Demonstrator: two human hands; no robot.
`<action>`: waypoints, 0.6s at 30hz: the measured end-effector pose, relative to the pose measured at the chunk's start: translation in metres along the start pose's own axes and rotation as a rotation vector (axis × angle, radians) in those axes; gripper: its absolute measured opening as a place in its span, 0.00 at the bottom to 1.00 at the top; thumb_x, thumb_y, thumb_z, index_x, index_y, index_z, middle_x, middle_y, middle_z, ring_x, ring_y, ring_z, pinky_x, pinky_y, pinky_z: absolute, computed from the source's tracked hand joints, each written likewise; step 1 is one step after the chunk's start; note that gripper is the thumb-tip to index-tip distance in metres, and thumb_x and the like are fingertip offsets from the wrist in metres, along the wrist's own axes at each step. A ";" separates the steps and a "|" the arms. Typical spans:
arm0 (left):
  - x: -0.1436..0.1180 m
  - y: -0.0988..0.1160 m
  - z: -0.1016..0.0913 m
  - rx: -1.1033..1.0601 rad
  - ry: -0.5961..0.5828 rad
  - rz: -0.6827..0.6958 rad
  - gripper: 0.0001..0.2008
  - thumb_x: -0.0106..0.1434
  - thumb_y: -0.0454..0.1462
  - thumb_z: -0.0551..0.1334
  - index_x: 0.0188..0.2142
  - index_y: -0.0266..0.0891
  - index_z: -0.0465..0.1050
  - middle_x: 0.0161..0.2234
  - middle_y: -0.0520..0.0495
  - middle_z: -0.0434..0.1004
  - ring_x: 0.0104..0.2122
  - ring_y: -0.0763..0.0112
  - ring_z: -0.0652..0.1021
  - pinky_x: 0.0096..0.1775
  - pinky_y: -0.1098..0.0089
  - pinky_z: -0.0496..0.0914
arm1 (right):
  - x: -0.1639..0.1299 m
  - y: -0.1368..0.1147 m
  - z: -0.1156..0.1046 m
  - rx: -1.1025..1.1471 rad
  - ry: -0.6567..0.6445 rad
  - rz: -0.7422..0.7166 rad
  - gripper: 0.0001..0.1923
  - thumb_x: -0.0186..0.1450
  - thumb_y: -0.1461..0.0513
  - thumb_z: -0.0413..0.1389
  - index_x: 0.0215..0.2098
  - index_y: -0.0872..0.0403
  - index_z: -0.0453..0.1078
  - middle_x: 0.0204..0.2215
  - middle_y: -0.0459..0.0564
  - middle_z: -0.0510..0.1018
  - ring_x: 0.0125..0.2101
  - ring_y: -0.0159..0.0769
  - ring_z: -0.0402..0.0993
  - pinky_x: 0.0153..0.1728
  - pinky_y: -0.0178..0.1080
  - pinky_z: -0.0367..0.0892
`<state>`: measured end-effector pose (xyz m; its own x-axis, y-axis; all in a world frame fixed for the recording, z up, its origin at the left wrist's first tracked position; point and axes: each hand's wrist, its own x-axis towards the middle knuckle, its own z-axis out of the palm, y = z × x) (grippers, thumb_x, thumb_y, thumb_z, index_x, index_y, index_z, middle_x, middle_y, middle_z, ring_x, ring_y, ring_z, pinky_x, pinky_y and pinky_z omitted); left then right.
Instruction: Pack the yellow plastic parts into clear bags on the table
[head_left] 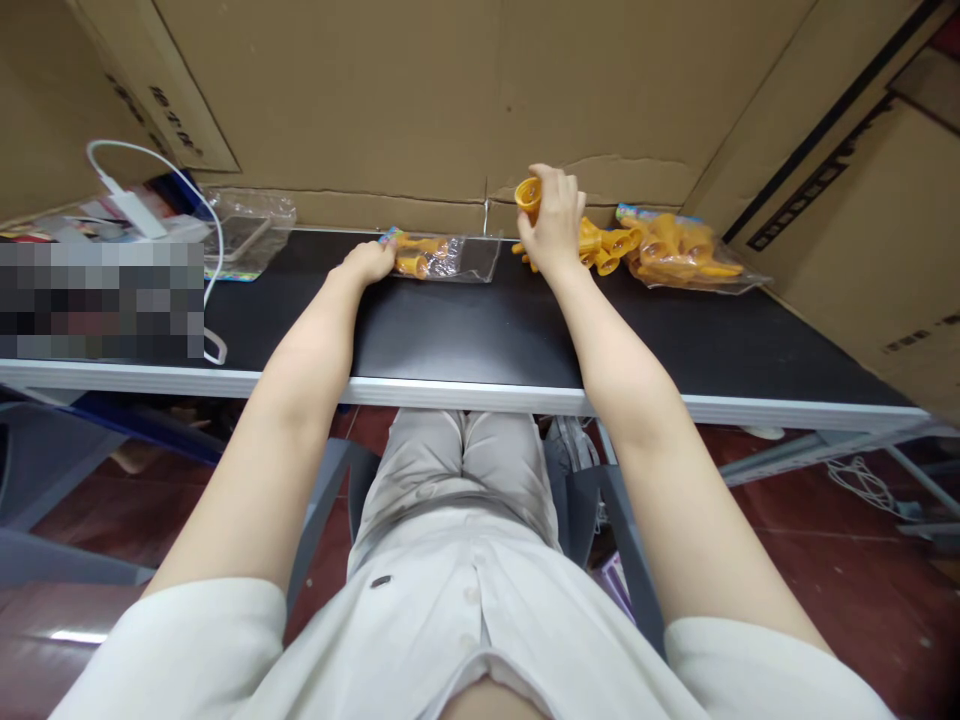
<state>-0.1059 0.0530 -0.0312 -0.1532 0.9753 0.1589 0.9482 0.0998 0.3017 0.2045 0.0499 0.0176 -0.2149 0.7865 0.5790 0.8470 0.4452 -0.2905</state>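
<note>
My left hand [366,262] is closed on the colourful left edge of a clear plastic bag [471,262], which lies on the black table top. Inside the bag are a few orange plastic pieces [412,262] with cup-like ends. My right hand [556,222] is raised a little above the table, its fingers wrapped round an orange plastic cup-shaped piece [529,197] whose round opening faces up and toward me. Just behind and to the right of that hand lies a loose pile of similar orange pieces [606,248].
A fuller bag of orange pieces [679,250] lies at the right. On the left are another clear bag [247,235], a white cable [219,215] and a blurred-out patch. Cardboard walls [420,100] enclose the back and sides. A metal strip [465,394] edges the table.
</note>
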 end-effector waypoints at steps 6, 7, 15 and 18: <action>0.000 0.004 -0.002 -0.013 -0.060 -0.077 0.44 0.82 0.57 0.38 0.75 0.26 0.70 0.74 0.29 0.70 0.74 0.41 0.71 0.74 0.56 0.64 | -0.003 -0.008 0.017 -0.001 -0.211 -0.114 0.35 0.76 0.60 0.53 0.80 0.53 0.56 0.70 0.61 0.74 0.70 0.57 0.70 0.71 0.58 0.63; -0.001 0.004 -0.003 -0.015 -0.058 -0.077 0.43 0.82 0.56 0.39 0.75 0.26 0.70 0.74 0.29 0.70 0.74 0.40 0.71 0.74 0.55 0.64 | -0.004 -0.007 0.020 0.012 -0.254 -0.110 0.35 0.75 0.62 0.54 0.79 0.54 0.58 0.68 0.61 0.76 0.68 0.56 0.73 0.70 0.56 0.66; -0.003 0.005 -0.003 0.002 -0.063 -0.085 0.39 0.84 0.50 0.40 0.75 0.22 0.70 0.74 0.26 0.70 0.74 0.44 0.70 0.73 0.59 0.64 | -0.005 0.004 0.034 -0.071 -0.457 -0.044 0.19 0.69 0.67 0.62 0.58 0.56 0.80 0.58 0.62 0.85 0.61 0.58 0.82 0.64 0.55 0.75; -0.002 0.005 -0.003 -0.025 -0.049 -0.095 0.43 0.84 0.55 0.40 0.75 0.22 0.70 0.73 0.25 0.70 0.74 0.42 0.71 0.73 0.59 0.64 | -0.005 0.003 0.033 -0.155 -0.462 0.012 0.16 0.70 0.66 0.63 0.56 0.57 0.81 0.60 0.64 0.84 0.62 0.61 0.81 0.65 0.59 0.73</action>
<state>-0.1018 0.0506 -0.0278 -0.2277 0.9703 0.0822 0.9228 0.1881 0.3362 0.1918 0.0615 -0.0116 -0.3678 0.9147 0.1674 0.9059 0.3931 -0.1577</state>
